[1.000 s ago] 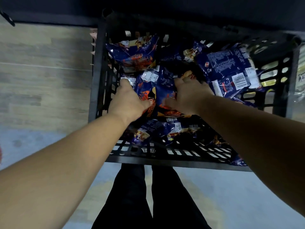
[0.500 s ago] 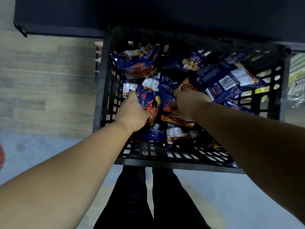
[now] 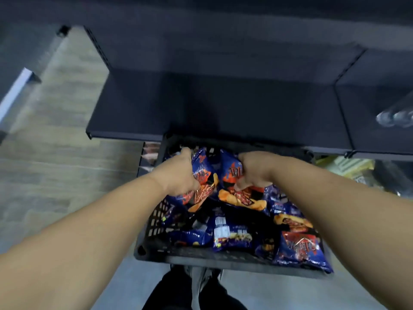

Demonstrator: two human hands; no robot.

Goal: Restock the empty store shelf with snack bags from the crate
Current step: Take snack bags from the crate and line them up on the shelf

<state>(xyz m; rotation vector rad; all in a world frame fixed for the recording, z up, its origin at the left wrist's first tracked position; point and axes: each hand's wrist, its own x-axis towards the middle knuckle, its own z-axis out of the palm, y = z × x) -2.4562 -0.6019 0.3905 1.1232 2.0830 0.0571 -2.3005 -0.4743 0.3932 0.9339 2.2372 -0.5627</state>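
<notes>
Head view, and we've got a lift! Half a second back both hands were down among the pile, digging in; now each has come up with a bag clear of the heap, and the camera has tipped up so the dark shelf (image 3: 223, 104) fills the far half of the picture. That shelf board looks bare from here, so by my reading this is the pick done and the carry about to start, with the placing all to come.

The left hand (image 3: 181, 175) is clenched round a blue-and-orange snack bag (image 3: 201, 182), fingers wrapped over its far top edge and the thumb tucked on the near side; the bag hangs down and to the right of the palm, bottom corner pointing back at the crate. The right hand (image 3: 252, 171) grips a second bag (image 3: 232, 175) the same way, fingers over the top, thumb pressing the printed front, and the bag sits to the left of and below that palm. The two bags are just beside each other, nearly touching in the middle.

Below them the black crate (image 3: 156, 245) sits on the floor hard against the shelf's near edge, plenty more bags (image 3: 301, 249) left in it, heaped mostly to the near right. Short trip ahead: up and away onto that board.
</notes>
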